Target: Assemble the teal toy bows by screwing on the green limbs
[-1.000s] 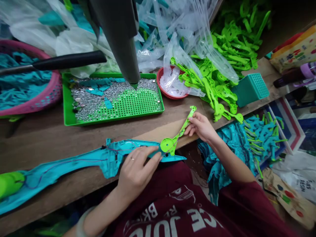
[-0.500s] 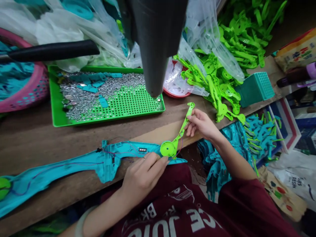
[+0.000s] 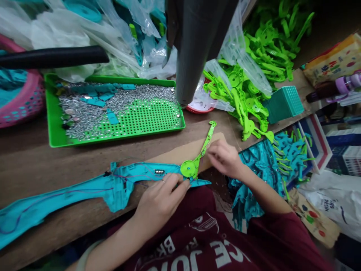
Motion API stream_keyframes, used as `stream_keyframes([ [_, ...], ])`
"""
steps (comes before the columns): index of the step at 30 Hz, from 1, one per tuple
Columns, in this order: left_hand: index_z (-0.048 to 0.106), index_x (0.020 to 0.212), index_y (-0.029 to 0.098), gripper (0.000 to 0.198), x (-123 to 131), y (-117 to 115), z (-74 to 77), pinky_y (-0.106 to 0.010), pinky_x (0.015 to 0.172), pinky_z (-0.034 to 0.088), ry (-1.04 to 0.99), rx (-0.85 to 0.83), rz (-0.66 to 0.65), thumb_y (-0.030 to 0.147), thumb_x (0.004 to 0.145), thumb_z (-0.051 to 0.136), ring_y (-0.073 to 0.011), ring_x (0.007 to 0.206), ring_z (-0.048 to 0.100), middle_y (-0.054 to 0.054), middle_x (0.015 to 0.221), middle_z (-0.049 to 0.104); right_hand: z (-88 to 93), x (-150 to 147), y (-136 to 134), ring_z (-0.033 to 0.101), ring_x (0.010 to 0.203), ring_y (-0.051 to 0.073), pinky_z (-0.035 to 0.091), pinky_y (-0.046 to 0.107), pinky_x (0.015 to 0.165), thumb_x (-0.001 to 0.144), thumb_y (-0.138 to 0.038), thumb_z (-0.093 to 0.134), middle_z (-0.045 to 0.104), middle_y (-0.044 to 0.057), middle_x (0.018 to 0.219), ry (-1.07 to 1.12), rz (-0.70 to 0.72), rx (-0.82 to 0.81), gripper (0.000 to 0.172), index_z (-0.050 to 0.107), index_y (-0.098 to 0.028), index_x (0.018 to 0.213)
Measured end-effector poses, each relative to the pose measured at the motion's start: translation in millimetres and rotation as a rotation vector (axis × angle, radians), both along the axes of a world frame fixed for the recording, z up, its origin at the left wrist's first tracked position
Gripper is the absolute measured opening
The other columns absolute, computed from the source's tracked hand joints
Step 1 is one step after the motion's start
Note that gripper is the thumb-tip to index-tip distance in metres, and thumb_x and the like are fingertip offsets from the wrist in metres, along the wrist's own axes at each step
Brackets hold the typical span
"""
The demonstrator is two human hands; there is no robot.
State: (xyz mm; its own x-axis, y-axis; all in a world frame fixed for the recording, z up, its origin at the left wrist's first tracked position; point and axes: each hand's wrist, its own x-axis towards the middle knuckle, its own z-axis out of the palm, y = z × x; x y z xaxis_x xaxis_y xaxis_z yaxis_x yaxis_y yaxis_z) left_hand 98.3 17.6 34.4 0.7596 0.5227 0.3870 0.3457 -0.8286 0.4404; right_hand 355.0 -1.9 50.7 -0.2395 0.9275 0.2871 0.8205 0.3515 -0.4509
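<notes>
A long blue plastic toy shell half [image 3: 93, 188] lies open side up along the table's front edge, with thin wires and small silver cells [image 3: 159, 172] inside. On its right end rests a lime-green plastic arm [image 3: 188, 168] with a round disc, its narrow part pointing up and away. My left hand [image 3: 163, 194] is closed over the shell's near edge, fingertips beside the disc. Just right of the green arm, my right hand [image 3: 225, 158] has its fingers pinched together near a thin wire; what they hold, if anything, is hidden.
A green tray [image 3: 118, 139] of small screws stands behind the shell. A dark vertical tool [image 3: 194, 60] hangs over its right end. Lime-green parts [image 3: 239, 98] are heaped at right, beside a teal basket [image 3: 284, 105]. Blue parts [image 3: 251, 180] are stacked below right.
My right hand has let go of the green arm's upper part and moved slightly down, its fingers now pinched. My left hand stays on the shell. The view has shifted slightly.
</notes>
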Motion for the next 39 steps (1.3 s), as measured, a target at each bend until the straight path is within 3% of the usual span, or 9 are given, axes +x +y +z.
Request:
stream_keyframes([
  [3,0.062,0.096,0.017,0.014,0.9,0.1,0.3,-0.027,0.066,0.047,-0.003,-0.027,0.050,0.012,0.098,0.049,-0.0155,0.076,0.062,-0.006,0.097,0.063,-3.2,-7.4,-6.4,0.063,0.084,0.017,0.053,0.028,0.070,0.095,-0.015,0.051,0.067,0.008,0.092,-0.079,0.164,-0.002,0.013,0.063,-0.018,0.094],
  [6,0.061,0.095,0.015,0.010,2.3,0.8,0.4,-0.028,0.075,0.052,-0.004,-0.053,0.102,0.013,0.098,0.051,-0.0177,0.088,0.065,-0.012,0.111,0.061,-10.8,-8.9,-5.4,0.060,0.087,0.018,0.053,0.029,0.074,0.097,-0.018,0.052,0.067,0.010,0.092,-0.123,0.217,0.041,0.014,0.065,-0.014,0.095],
  [11,0.059,0.095,0.013,0.009,4.7,0.8,3.4,-0.030,0.080,0.055,-0.024,-0.093,0.195,0.014,0.098,0.050,-0.0190,0.091,0.064,-0.015,0.114,0.056,-14.3,-8.6,-0.7,0.057,0.086,0.018,0.052,0.031,0.076,0.098,-0.022,0.053,0.065,0.010,0.089,-0.120,0.208,0.029,0.016,0.066,-0.014,0.091],
  [19,0.056,0.091,0.013,0.005,5.7,1.4,4.5,-0.036,0.081,0.056,-0.035,-0.063,0.197,0.011,0.095,0.054,-0.0229,0.094,0.062,-0.015,0.112,0.056,-10.6,-16.1,5.0,0.052,0.076,0.017,0.045,0.028,0.069,0.102,-0.027,0.047,0.061,0.007,0.082,-0.220,0.152,-0.055,0.031,0.061,-0.015,0.077],
  [28,0.056,0.086,0.014,0.011,5.3,1.5,6.3,-0.041,0.083,0.057,0.075,-0.026,0.142,0.011,0.095,0.051,-0.0259,0.096,0.061,-0.015,0.111,0.058,11.5,-37.0,14.7,0.051,0.086,0.020,0.042,0.030,0.072,0.099,-0.019,0.051,0.058,0.008,0.092,-0.470,0.118,-0.281,0.012,0.060,-0.015,0.094],
  [32,0.057,0.086,0.014,0.018,3.8,13.4,5.1,-0.040,0.088,0.057,0.066,-0.141,0.169,0.017,0.099,0.045,-0.0251,0.104,0.061,-0.015,0.113,0.054,9.9,-36.0,16.7,0.048,0.092,0.021,0.042,0.030,0.076,0.099,-0.016,0.048,0.056,0.007,0.096,-0.426,0.273,-0.236,0.013,0.060,-0.017,0.093],
  [39,0.059,0.079,0.016,0.029,6.2,28.2,-0.3,-0.042,0.083,0.057,0.220,-0.243,0.151,0.017,0.098,0.038,-0.0259,0.100,0.058,-0.013,0.108,0.054,-4.1,-25.6,12.9,0.046,0.087,0.020,0.043,0.031,0.072,0.101,-0.015,0.042,0.060,0.009,0.096,-0.372,0.436,-0.054,0.023,0.065,-0.015,0.098],
])
